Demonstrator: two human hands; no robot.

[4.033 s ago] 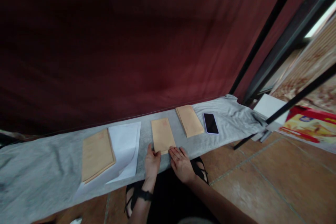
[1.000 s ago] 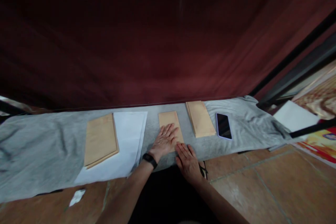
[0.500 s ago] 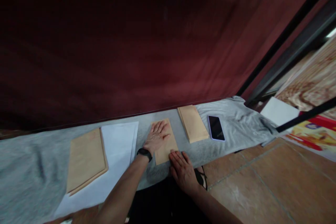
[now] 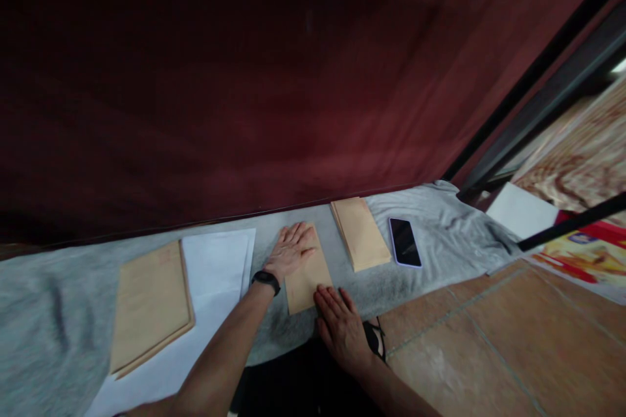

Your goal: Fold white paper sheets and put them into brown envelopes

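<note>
A second ago the left hand (image 4: 292,251) lay across the middle of the loose brown envelope (image 4: 315,273); now it has slid up to the far end, so more of the paper shows, while the right hand (image 4: 342,326) stays at the near right corner. To my eye that means the envelope is being pressed flat, steadied from both ends rather than picked up.

Taking the phone (image 4: 405,243) as my mark, the envelope lies to its left on the cloth-covered desk (image 4: 440,228), beyond the envelope stack (image 4: 360,234) just beside the phone. It sits directly under the left hand, which is palm down with fingers slightly spread, gripping nothing. The right hand, nearer the person than the phone, is laid out flat with fingers close together, their tips touching the paper
</note>
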